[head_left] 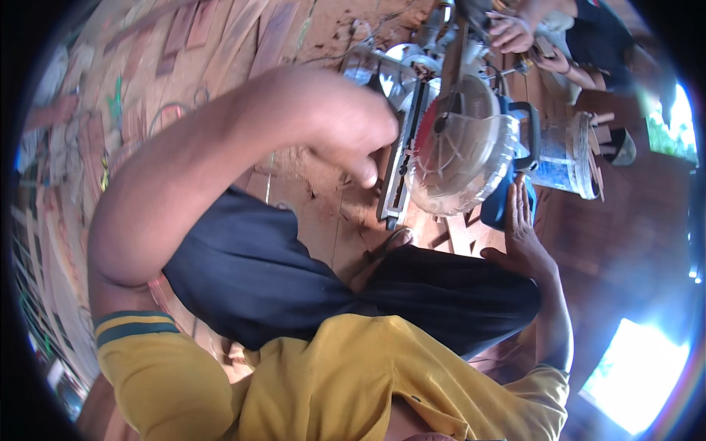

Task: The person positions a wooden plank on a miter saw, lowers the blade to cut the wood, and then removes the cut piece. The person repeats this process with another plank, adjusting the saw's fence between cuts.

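The miter saw (448,140) is sitting on the wooden floor (243,44) just in front of the seated person's knees, its round blade showing red behind a clear guard (463,158) and its metal base and fence (397,173) running along the left side of the blade. The left hand (353,125) is hovering over that fence, fingers curled loosely inward, and nothing can be made out in its grip. The right hand (523,220) is lying open and flat against the blue motor housing (500,206) on the near right side of the saw, steadying rather than gripping. Sawdust and cut wood scraps (460,235) are lying around the base, so cutting looks already under way, though no piece appears under the blade now. Beyond the saw, another person's hands (515,33) are working, and a pale bucket (566,154) is standing to its right.
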The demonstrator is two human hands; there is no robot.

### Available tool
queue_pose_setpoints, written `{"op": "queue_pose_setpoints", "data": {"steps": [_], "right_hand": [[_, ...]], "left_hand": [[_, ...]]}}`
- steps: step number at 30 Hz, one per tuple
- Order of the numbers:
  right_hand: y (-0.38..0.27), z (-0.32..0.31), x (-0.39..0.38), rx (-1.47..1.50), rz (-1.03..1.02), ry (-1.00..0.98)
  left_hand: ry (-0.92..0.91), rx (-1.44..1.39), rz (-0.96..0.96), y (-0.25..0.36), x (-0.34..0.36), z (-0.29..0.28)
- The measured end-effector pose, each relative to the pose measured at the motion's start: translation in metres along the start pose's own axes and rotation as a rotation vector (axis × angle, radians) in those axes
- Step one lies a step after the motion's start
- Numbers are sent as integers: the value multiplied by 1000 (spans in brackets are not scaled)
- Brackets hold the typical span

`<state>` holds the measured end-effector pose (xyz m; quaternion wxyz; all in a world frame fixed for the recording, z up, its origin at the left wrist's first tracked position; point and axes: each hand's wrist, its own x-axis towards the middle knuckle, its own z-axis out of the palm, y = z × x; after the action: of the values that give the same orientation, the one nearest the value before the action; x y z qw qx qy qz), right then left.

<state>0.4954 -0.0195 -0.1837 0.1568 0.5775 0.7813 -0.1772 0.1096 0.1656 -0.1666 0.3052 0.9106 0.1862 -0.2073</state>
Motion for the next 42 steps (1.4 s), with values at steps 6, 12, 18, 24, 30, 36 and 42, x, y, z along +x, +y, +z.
{"op": "queue_pose_setpoints", "data": {"steps": [6, 12, 18, 24, 30, 36, 42], "right_hand": [[-5, 1, -1, -82, 8, 2], [-11, -4, -2, -63, 22, -2], [-19, -4, -2, -84, 90, 87], [-19, -6, -1, -145, 130, 318], [-15, -22, 3, -213, 209, 814], [-20, -29, 2, -223, 207, 834], [-21, -20, -6, -232, 226, 783]], "left_hand": [[299, 138, -153, 5, -24, 1], [368, 116, -106, 6, -59, 3], [35, 316, -236, -26, -4, 13], [41, 266, -326, -101, 104, 33], [618, -238, -199, -103, 229, 153], [859, -137, -208, -50, 288, 215], [752, -223, -192, -53, 290, 216]]}}
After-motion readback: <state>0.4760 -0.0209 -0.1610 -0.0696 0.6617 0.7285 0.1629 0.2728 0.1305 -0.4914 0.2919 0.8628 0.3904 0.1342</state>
